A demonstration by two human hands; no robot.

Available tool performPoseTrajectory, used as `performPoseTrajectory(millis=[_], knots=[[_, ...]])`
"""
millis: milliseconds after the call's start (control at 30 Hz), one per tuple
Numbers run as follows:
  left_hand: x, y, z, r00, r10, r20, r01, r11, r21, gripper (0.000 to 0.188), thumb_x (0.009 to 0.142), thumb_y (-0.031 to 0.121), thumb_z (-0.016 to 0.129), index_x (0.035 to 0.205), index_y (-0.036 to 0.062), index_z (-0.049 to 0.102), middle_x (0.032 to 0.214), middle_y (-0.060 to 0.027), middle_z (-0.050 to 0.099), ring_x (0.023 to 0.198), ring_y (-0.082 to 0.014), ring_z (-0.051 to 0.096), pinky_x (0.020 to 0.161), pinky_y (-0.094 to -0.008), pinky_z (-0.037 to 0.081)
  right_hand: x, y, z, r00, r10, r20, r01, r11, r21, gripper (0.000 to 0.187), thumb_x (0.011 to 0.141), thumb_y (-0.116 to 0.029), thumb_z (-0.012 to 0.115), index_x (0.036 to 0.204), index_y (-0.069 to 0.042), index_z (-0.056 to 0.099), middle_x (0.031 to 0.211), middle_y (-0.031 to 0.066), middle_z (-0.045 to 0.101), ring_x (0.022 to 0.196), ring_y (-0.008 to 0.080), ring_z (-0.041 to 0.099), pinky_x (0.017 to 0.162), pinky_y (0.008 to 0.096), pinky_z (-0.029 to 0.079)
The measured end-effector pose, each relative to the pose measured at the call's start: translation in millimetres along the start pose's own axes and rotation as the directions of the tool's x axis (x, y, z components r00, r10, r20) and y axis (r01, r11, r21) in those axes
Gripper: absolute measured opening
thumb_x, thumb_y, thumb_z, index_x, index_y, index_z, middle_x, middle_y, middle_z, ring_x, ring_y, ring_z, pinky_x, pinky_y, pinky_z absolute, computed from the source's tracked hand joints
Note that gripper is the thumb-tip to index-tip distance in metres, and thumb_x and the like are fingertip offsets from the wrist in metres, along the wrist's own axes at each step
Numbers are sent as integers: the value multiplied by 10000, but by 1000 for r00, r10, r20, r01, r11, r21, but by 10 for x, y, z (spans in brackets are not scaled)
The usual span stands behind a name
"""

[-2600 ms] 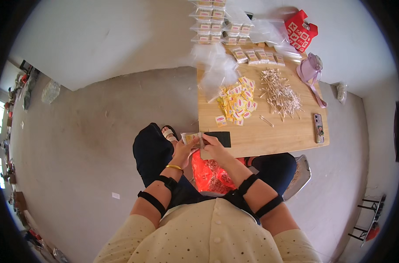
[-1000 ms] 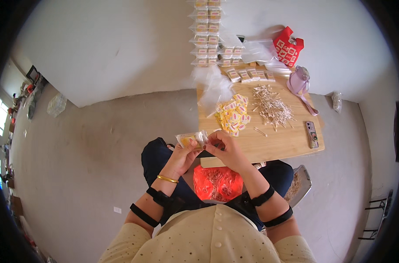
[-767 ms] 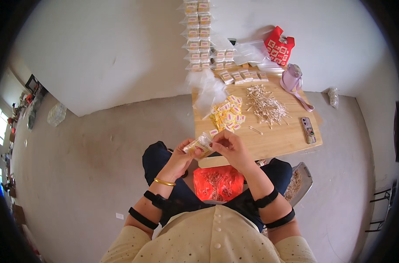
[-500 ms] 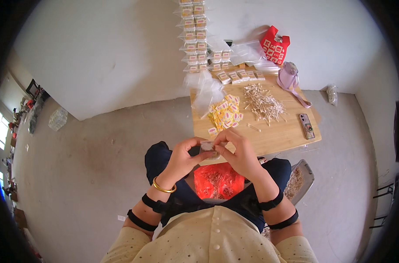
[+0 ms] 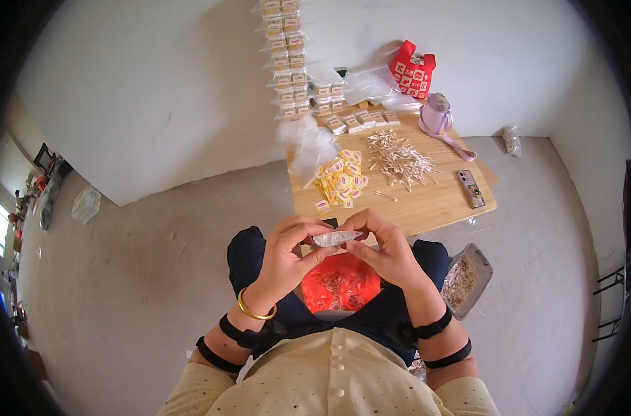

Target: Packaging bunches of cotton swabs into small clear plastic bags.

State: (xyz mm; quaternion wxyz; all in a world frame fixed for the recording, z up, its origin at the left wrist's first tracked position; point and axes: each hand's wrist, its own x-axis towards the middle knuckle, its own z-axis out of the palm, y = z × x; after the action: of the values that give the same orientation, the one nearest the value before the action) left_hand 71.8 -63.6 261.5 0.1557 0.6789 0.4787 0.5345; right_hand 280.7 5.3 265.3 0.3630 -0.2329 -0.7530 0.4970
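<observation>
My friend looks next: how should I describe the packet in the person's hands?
Start at the wooden table, by its near edge. There the left hand and right hand hold a small whitish packet between them. Unlike the packets in a row farther back, only this one is held.

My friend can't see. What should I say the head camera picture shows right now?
A person's left hand and right hand hold a small pale packet between them. Beyond, a wooden table holds loose cotton swabs, a pile of yellow-and-white cards and a phone. Lower down is a red plastic bag.
</observation>
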Motion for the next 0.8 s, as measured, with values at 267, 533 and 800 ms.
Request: performPoseTrajectory(millis=[267, 533, 800], knots=[[-85, 58, -3, 981, -190, 24, 192, 975, -117, 188, 887, 173, 794, 1045, 73, 778, 840, -7, 688, 684, -71, 537, 644, -226, 430, -43, 121, 24, 993, 116, -8, -115, 986, 117, 210, 962, -23, 679, 1167, 16, 656, 1111, 49, 691, 984, 111, 592, 891, 264, 475], [-102, -33, 24, 978, -210, 4, 210, 971, -113, 155, 905, 147, 773, 1045, 83, 792, 871, -6, 725, 691, -65, 545, 615, -218, 420, -29, 322, 93, 985, 164, -55, -139, 940, 312, 182, 1007, -48, 643, 1163, 44, 665, 1116, 72, 698, 1058, 139, 636, 953, 287, 499], [-127, -341, 91, 979, -205, -5, 202, 968, -150, 109, 915, 110, 756, 1017, 85, 787, 993, -9, 759, 718, -51, 556, 603, -205, 405, 45, 497, 146, 980, 107, -169, -63, 966, 250, 116, 969, -49, 692, 1053, -5, 760, 1000, 36, 710, 899, 103, 622, 793, 258, 485]])
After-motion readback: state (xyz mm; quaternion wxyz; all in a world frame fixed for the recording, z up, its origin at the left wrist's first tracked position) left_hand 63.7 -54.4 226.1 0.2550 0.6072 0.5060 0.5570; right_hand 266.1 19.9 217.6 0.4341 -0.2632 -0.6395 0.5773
